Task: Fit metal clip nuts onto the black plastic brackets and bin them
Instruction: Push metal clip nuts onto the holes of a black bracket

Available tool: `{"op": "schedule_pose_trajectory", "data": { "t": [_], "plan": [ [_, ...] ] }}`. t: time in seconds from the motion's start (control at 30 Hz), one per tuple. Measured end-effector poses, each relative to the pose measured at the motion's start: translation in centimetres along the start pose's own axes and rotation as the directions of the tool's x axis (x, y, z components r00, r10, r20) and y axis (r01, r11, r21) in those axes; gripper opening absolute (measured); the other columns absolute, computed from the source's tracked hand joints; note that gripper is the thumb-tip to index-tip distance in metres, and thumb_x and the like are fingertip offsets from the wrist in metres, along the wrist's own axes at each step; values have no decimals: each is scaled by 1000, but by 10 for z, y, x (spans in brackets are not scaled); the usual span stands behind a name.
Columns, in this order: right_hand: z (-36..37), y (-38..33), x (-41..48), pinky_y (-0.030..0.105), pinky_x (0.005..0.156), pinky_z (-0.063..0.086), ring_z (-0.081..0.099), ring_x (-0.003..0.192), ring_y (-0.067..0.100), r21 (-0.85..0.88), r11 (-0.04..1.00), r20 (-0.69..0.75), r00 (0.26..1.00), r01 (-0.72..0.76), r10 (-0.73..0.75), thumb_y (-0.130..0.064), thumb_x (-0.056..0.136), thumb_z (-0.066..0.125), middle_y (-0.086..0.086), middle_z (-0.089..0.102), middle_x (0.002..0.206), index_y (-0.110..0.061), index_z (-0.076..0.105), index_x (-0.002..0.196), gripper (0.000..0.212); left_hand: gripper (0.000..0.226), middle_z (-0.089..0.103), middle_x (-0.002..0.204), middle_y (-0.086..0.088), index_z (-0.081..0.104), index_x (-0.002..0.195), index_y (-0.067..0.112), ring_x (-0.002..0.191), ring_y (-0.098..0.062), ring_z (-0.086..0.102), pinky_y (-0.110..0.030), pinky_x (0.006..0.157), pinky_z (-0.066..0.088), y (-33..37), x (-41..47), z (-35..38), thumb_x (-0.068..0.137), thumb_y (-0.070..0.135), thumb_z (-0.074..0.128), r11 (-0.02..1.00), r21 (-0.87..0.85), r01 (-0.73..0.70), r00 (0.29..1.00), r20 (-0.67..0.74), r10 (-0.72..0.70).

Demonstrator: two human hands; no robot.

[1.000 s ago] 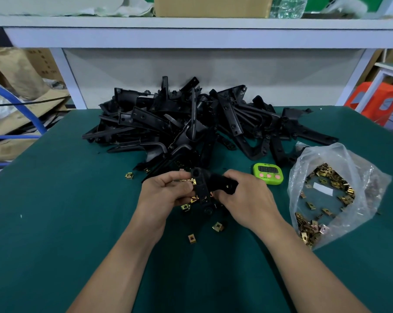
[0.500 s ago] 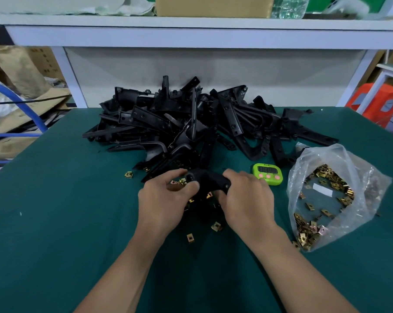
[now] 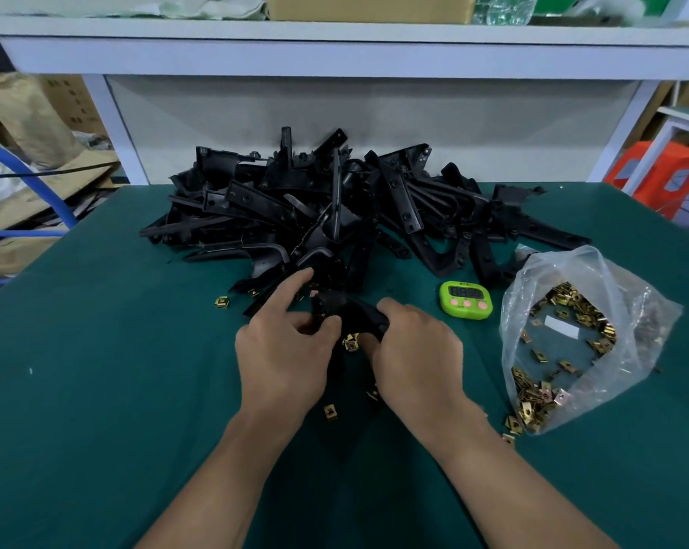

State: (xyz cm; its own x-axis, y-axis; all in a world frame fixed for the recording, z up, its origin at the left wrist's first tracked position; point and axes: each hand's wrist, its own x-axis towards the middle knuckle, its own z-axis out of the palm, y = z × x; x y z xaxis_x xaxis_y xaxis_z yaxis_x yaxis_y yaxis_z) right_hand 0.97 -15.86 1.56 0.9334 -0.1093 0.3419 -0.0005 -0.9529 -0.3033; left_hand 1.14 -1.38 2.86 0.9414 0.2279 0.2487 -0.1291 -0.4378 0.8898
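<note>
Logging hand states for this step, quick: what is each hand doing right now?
Left hand: grips the black bracket at its left end, index finger extended.
Right hand: grips the same bracket's right end.

Your view is evenly, softly lit with faint shadows on the desk [image 3: 97, 410], mild glare on the bag [image 3: 557, 271] at 3 o'clock, and edges bowed and smeared.

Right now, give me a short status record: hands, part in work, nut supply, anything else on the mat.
left hand: grips held bracket, index finger stretched out
right hand: grips the bracket's other end
clip nut: under the bracket between the hands; seating unclear
bracket pile: far side of mat
nut bag: right of the hands
loose nuts: scattered on mat
timer: between pile and bag
bin: not in view
</note>
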Motion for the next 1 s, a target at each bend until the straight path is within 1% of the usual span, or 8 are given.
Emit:
{"op": "schedule_pose_trajectory", "data": {
  "t": [0.1,0.2,0.33,0.47,0.6,0.77,0.9,1.0],
  "plan": [
    [1,6,1,33,60,42,60,73,18,153,984,51,996,-86,79,-47,90,69,-10,62,76,-30,54,90,22,79,70,80,36,48,138,57,82,17,65,4,69,42,-7,2,0,77,23,85,998,-50,-42,994,99,47],
    [1,14,4,32,60,46,60,67,12,243,959,87,988,-147,130,-53,88,67,-13,62,69,-33,56,89,23,82,74,96,30,51,141,50,93,18,65,-4,79,49,-10,8,-1,73,23,88,993,-118,25,979,203,-1],
    [3,16,6,29,55,42,58,63,6,263,954,95,988,-146,125,-57,87,65,-14,61,66,-34,54,86,26,32,74,82,28,74,88,53,81,12,69,-3,64,49,-4,4,4,83,23,80,995,-94,-39,980,191,57],
    [6,15,4,26,53,36,54,62,4,259,958,80,991,-122,105,-57,86,66,-14,59,66,-35,53,86,26,8,71,71,26,74,82,42,67,5,68,-18,54,54,-3,-4,6,87,36,75,997,-13,-75,987,142,76],
    [8,15,3,34,58,42,58,66,18,241,966,64,995,-95,82,-54,84,68,-12,59,66,-30,54,85,28,36,54,48,9,59,57,21,45,-9,47,-29,51,42,-10,-3,12,86,38,72,977,163,-139,990,43,133],
    [9,18,3,29,51,38,56,57,8,309,946,63,995,-97,82,-55,81,67,-14,62,63,-30,54,80,28,39,49,48,4,55,59,15,47,-17,45,-34,52,43,-16,2,9,89,34,70,914,245,-322,946,40,323],
    [10,20,9,31,55,40,57,61,8,328,931,57,987,-163,153,-60,80,60,-12,61,62,-33,53,84,28,40,62,62,0,71,78,20,56,-9,56,-25,54,46,-16,5,6,103,39,46,975,-32,-220,971,88,222],
    [5,34,19,35,61,42,58,70,16,338,906,36,966,-253,256,-62,83,60,-13,62,72,-31,54,88,31,30,70,65,11,74,72,31,60,-8,65,-27,62,54,-16,4,1,96,24,59,989,8,-147,938,318,137]
  ]
}}
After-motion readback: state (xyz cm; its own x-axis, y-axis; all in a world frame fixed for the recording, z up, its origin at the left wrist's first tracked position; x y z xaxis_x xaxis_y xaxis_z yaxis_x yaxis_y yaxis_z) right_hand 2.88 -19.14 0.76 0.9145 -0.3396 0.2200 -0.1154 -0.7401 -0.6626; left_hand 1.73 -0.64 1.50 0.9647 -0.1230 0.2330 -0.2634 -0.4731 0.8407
